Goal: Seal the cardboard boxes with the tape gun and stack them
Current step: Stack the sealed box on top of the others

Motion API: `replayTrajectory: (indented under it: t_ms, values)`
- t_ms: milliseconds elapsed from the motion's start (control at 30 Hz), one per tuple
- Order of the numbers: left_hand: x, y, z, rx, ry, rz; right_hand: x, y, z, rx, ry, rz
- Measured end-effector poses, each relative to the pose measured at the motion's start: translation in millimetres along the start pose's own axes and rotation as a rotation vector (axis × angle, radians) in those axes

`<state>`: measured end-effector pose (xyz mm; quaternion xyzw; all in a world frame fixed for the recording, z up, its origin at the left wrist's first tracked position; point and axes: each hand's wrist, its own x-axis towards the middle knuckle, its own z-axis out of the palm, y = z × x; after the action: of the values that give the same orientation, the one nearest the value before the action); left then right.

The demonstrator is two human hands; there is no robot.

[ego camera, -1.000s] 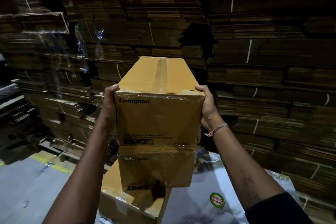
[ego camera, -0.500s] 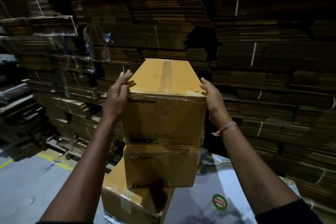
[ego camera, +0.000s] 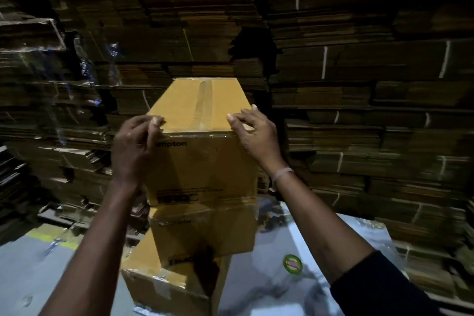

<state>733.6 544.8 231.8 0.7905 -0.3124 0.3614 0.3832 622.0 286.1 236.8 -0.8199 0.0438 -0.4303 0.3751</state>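
A taped yellow-brown cardboard box (ego camera: 202, 161) tops a stack of three in the centre. It sits on a second box (ego camera: 205, 231), which rests on a third box (ego camera: 166, 282) turned at an angle. My left hand (ego camera: 133, 146) lies over the top box's near left corner, with the fingertips curled onto the top edge. My right hand (ego camera: 252, 133) rests on the near right corner, its fingers laid flat on the lid. A clear tape strip (ego camera: 202, 102) runs along the lid's seam. No tape gun is in view.
Tall walls of bundled flat cardboard sheets (ego camera: 359, 84) fill the background and both sides. A white plastic-wrapped surface with a round green sticker (ego camera: 292, 264) lies under and right of the stack. Grey floor with a yellow line (ego camera: 46, 236) shows at lower left.
Both hands slid from the top box's sides up onto its near top corners. The box now sits on the stack, and the view has moved closer.
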Motion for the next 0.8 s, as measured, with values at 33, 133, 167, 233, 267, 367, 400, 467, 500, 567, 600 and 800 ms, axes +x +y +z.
replayTrajectory:
  t_ms: [33,133,167,233,267,367,400,467,500,567,600,800]
  values:
    - [0.7,1.7,0.4,0.083,0.014,0.023,-0.3,-1.4,-4.2,-0.016,-0.026,0.006]
    - [-0.8,17.2,1.6,0.281,0.059,0.085,-4.6,-2.1,-17.9,-0.047,-0.107,-0.026]
    - [-3.4,25.7,4.6,0.298,0.049,0.099,-7.2,-1.1,-23.6,-0.057,-0.132,-0.044]
    - [-10.6,44.9,14.8,0.281,0.007,0.13,-12.6,3.4,-34.4,-0.094,-0.191,-0.075]
    - [-13.6,55.2,21.7,0.268,-0.014,0.149,-14.7,6.8,-39.4,-0.12,-0.224,-0.093]
    - [-19.8,87.3,44.9,0.226,-0.063,0.198,-22.8,19.7,-57.7,-0.19,-0.289,-0.152]
    - [-22.4,98.8,52.8,0.212,-0.068,0.218,-28.1,25.7,-65.7,-0.205,-0.294,-0.164]
    - [-31.1,123.1,71.0,0.185,-0.08,0.281,-44.6,41.3,-85.5,-0.22,-0.288,-0.151]
    - [-38.2,136.4,81.4,0.177,-0.095,0.325,-56.2,51.7,-96.8,-0.225,-0.275,-0.13]
    - [-57.5,164.1,104.0,0.14,-0.14,0.41,-85.7,76.7,-120.8,-0.231,-0.232,-0.078]
    - [-70.0,177.3,116.4,0.103,-0.164,0.447,-103.6,92.3,-132.8,-0.23,-0.213,-0.043]
    - [-210.4,216.6,215.0,-0.225,-0.556,0.368,-258.8,201.4,-207.9,-0.324,-0.18,0.423]
